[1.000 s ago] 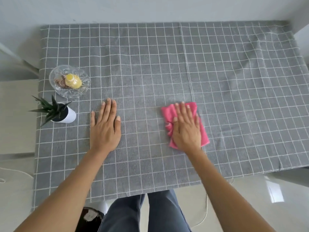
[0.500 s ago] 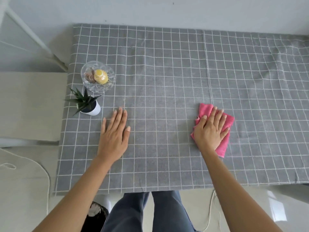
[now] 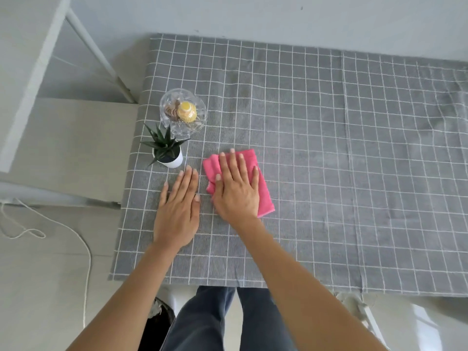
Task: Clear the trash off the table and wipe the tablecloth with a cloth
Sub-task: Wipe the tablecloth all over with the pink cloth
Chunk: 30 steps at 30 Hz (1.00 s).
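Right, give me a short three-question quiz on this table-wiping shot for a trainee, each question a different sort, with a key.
1. True or false: the right hand lies flat on the pink cloth.
2. Multiple choice: what stands nearest the left hand? A) the glass dish B) the potted plant C) the white cord on the floor
3. Fill the gap: the yellow cupcake sits in the ____.

Key
1. True: its straight fingers press the cloth onto the grey checked tablecloth.
2. B: the plant stands just beyond the fingertips.
3. Glass dish.
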{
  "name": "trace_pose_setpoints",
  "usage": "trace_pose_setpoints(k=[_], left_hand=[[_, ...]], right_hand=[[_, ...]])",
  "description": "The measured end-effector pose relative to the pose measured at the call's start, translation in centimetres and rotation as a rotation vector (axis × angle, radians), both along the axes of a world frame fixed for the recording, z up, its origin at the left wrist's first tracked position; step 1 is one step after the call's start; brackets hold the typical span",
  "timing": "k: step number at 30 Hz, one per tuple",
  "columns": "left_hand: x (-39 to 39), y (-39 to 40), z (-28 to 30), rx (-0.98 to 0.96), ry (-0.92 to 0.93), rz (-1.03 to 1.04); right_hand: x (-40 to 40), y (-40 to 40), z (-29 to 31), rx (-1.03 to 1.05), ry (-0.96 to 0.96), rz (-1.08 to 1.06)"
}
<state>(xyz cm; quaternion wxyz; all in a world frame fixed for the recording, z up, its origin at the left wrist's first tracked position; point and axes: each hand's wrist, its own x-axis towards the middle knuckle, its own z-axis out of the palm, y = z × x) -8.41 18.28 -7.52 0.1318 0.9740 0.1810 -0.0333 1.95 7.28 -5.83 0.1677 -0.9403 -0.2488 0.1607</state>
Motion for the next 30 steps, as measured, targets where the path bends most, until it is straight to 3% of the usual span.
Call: trace_pose_setpoints(k=[2,9,14,17,23,26,30], left_hand=[[0.0,0.0,0.0,-0.004,0.007,0.002],[0.0,-0.1,-0.1,0.007,-0.002,0.026],[0.1,-0.3,0.1,0.023,0.0,0.023],[0.1,-0.2,0.1,0.0,-0.015,0.021],[0.0,-0.1,-0.1,-0.011,-0.008,0.02],[0.0,-0.1,0.1,-0.008,-0.005,0.03],[0.1,-0.2,0.2,0.0,0.002,0.03]], right_hand=[[1.3,-1.6,-0.1,-0.025,-0.015,0.007],[2.2,-2.4,-0.1,-0.037,0.008,-0.292],[-0.9,-0.5,0.3,-0.01,0.009,-0.037],[0.4,-2.3,0.3,-0.02,-0.015,-0.01],[5.4,-10.5,-0.4,-0.113,-0.064,-0.371],[5.3,-10.1,-0.4,-0.068,-0.055,-0.502],[2.0,-6.8,0.1,-0.086,-0.029,-0.405]])
